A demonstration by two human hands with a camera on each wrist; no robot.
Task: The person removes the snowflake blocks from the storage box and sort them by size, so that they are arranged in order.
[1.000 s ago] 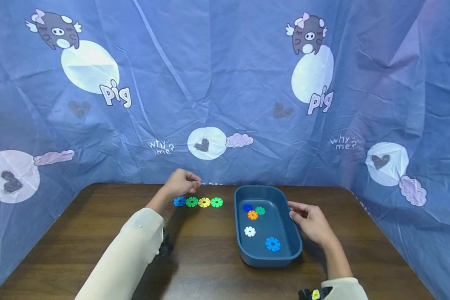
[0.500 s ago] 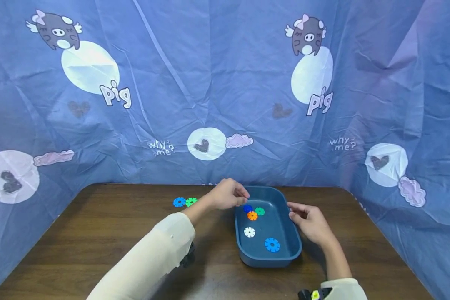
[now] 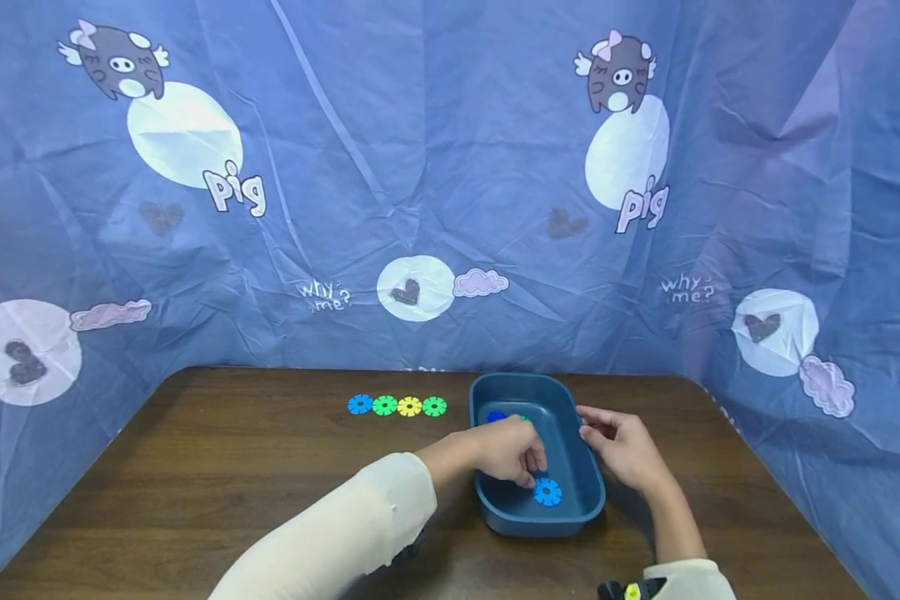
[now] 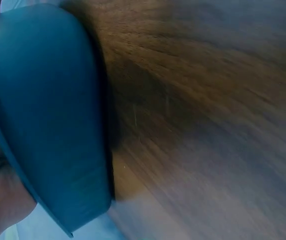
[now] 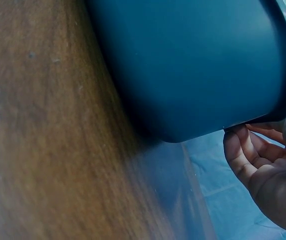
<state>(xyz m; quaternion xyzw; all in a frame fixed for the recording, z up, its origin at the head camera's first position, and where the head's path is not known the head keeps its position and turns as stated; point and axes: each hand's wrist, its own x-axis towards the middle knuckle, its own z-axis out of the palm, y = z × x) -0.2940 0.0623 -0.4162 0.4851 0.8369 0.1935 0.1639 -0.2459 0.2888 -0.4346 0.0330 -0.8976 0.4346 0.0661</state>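
A dark blue plastic tub (image 3: 540,527) stands right of centre on the table. My left hand (image 3: 504,450) is inside it, palm down with fingers bent loosely. Its fingertips are at the left edge of a light blue notched disc (image 3: 547,492) lying on the tub floor; whether they touch is unclear. A dark blue disc (image 3: 497,416) and a green disc (image 3: 524,419) show only partly behind that hand, which hides the rest of the contents. At the tub's right rim my right hand (image 3: 626,450) holds on with thumb and fingers, also seen low in the right wrist view.
Left of the tub lies a row of notched discs: a blue disc (image 3: 360,404), a green disc (image 3: 385,406), a yellow disc (image 3: 409,407) and another green disc (image 3: 434,407). The brown wooden table (image 3: 217,467) meets a blue printed cloth (image 3: 420,200) behind.
My left hand has moved right and toward me, from above the row of discs, over the tub's left rim, down into the tub. My right hand has stayed at the rim.
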